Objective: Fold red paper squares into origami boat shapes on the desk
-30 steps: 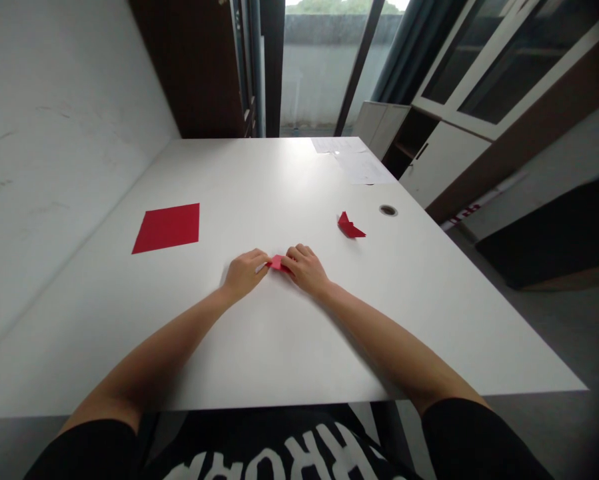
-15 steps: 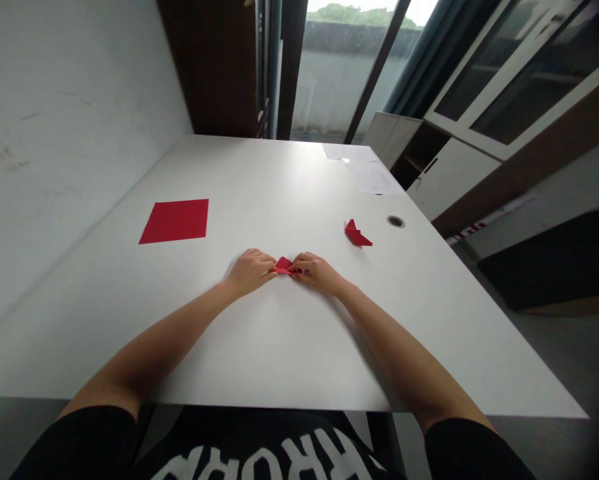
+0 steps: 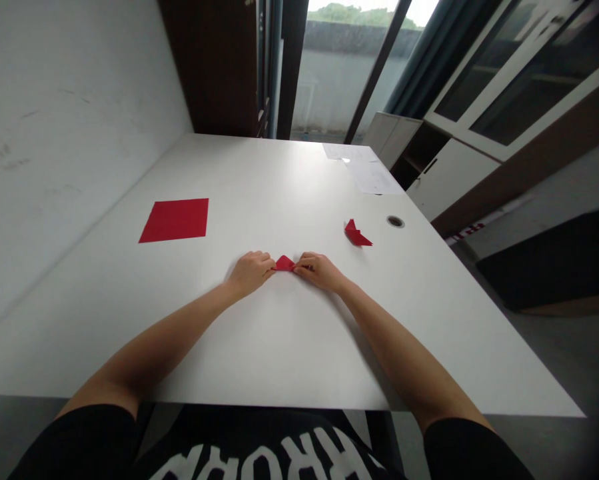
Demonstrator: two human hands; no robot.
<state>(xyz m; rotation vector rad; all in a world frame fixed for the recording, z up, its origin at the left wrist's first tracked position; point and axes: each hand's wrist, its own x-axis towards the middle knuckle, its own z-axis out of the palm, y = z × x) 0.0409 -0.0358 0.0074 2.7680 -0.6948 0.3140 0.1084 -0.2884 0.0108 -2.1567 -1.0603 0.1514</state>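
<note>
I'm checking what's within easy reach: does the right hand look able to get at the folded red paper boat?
Probably yes: the folded red paper boat sits just beyond the right hand, with only bare tabletop visible between, though its fingers are busy pinching the small red paper.

Two folded papers [image 3: 284,263], one flat red sheet [image 3: 175,221]

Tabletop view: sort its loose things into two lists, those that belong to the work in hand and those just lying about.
Seem to belong:
small red paper, held between the left hand and right hand
flat red sheet, probably, by its matching colour
folded red shape, probably, likewise

Seem just lying about:
white papers, far right, untouched
</note>
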